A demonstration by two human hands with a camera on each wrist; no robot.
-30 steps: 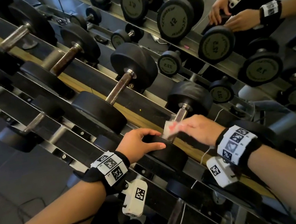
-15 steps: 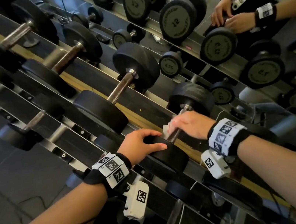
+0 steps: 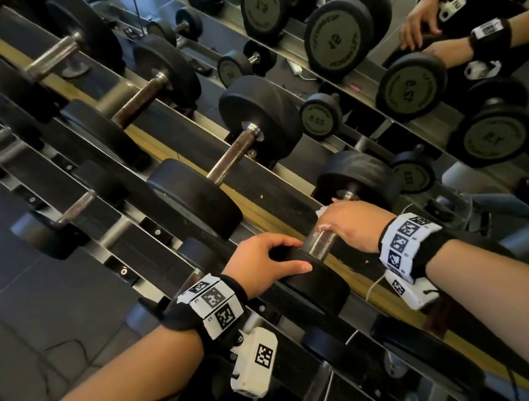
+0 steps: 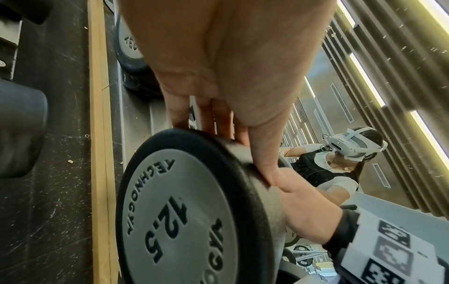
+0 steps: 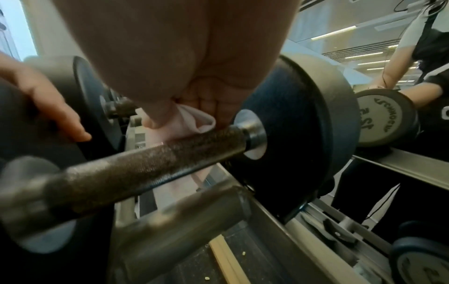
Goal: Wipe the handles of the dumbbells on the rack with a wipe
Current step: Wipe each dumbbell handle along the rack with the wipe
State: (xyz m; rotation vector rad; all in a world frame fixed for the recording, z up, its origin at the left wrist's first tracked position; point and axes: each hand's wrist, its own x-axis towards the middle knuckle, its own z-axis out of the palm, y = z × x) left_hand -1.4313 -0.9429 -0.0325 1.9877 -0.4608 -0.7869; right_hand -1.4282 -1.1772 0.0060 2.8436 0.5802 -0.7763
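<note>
A black 12.5 dumbbell lies on the rack, its knurled handle (image 3: 321, 244) running between a near head (image 3: 318, 283) and a far head (image 3: 358, 178). My left hand (image 3: 263, 259) grips the rim of the near head (image 4: 182, 221), fingers over the top and thumb along the edge. My right hand (image 3: 353, 221) wraps a pale wipe (image 3: 320, 213) round the handle close to the far head. From the right wrist, the wipe (image 5: 192, 123) is bunched under my fingers against the handle (image 5: 145, 169), beside the far head (image 5: 303, 134). A bare stretch of handle shows toward the near head.
More dumbbells sit to the left on the same rack shelf (image 3: 273, 199), the nearest one's handle (image 3: 232, 157) close by. A lower tier holds smaller dumbbells (image 3: 84, 208). A mirror (image 3: 401, 22) behind reflects the rack and my arms. Dark floor (image 3: 30, 306) lies lower left.
My right hand closed round the handle with the wipe and slid up toward the far head, uncovering the handle's near end. The left hand stayed on the near head.
</note>
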